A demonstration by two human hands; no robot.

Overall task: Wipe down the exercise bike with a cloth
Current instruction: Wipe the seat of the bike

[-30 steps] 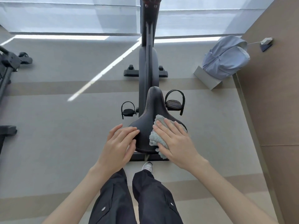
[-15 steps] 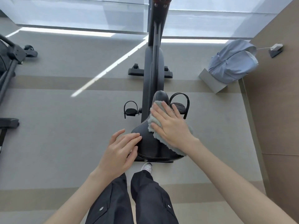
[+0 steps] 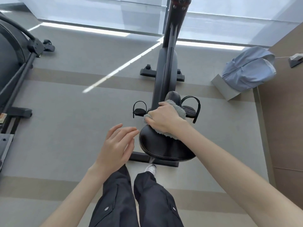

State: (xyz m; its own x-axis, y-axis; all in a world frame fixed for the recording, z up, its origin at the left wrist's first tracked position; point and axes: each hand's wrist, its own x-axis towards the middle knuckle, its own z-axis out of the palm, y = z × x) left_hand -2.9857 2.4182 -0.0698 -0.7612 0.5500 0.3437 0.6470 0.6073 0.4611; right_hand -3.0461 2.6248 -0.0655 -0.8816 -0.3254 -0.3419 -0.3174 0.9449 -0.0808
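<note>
A black exercise bike (image 3: pixel 167 69) stands in front of me, its black saddle (image 3: pixel 164 148) nearest. My right hand (image 3: pixel 164 118) presses a grey fluffy cloth (image 3: pixel 178 108) onto the narrow front part of the saddle, with the fingers curled over the cloth and down the saddle's left side. Just left of the saddle's rear edge, my left hand (image 3: pixel 117 145) hovers with relaxed fingers and holds nothing. Its fingertips sit close to the saddle. Two pedals (image 3: pixel 190 110) with straps show on either side of the frame.
Another exercise machine (image 3: pixel 14 66) stands at the left edge. A light blue backpack (image 3: pixel 249 71) leans on a grey block by the brown wall at the right. A small device with a cable (image 3: pixel 295 58) lies near it. My legs and a white shoe (image 3: pixel 151 169) are below the saddle.
My right hand has slid the cloth forward from the saddle's wide rear to its narrow nose. My left hand has lifted off the saddle's left edge.
</note>
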